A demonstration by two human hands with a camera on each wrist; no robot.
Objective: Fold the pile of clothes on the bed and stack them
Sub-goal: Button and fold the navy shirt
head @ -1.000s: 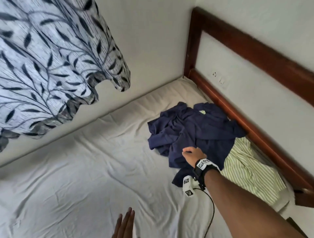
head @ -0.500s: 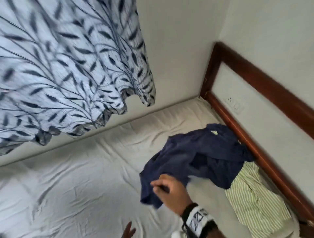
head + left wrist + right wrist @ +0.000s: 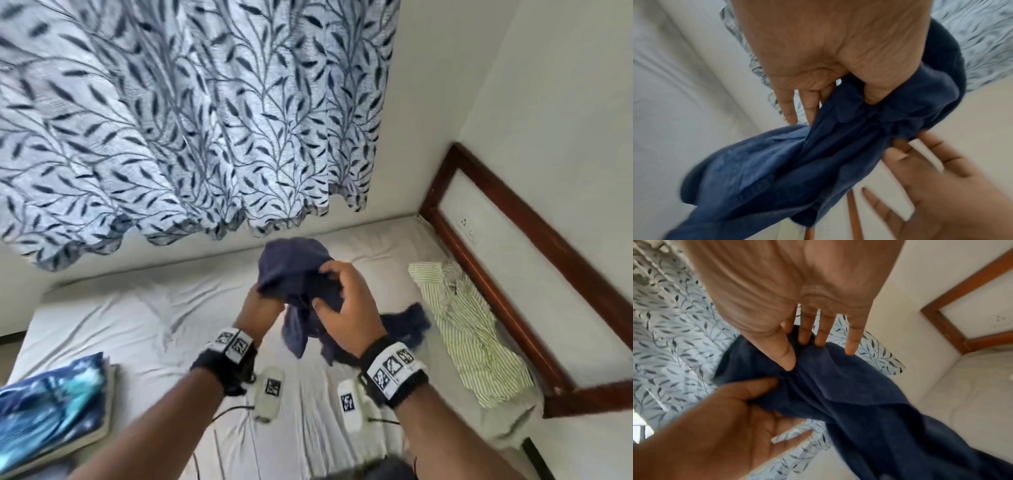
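A crumpled navy garment hangs in the air above the white bed sheet, held by both hands. My left hand grips its left side; in the left wrist view the thumb of that hand pinches a bunched fold of the navy cloth. My right hand curls round the top right; in the right wrist view this hand pinches the cloth between thumb and fingers. The garment's lower end trails down toward the bed. A green-striped shirt lies spread on the bed to the right.
A folded blue and teal garment lies on the bed's near left. A leaf-patterned curtain hangs over the far side. A dark wooden headboard borders the right, close to the striped shirt.
The right hand lifted the navy garment off the striped shirt and brought it leftward and up. The left hand rose from the bed and took hold of it too.
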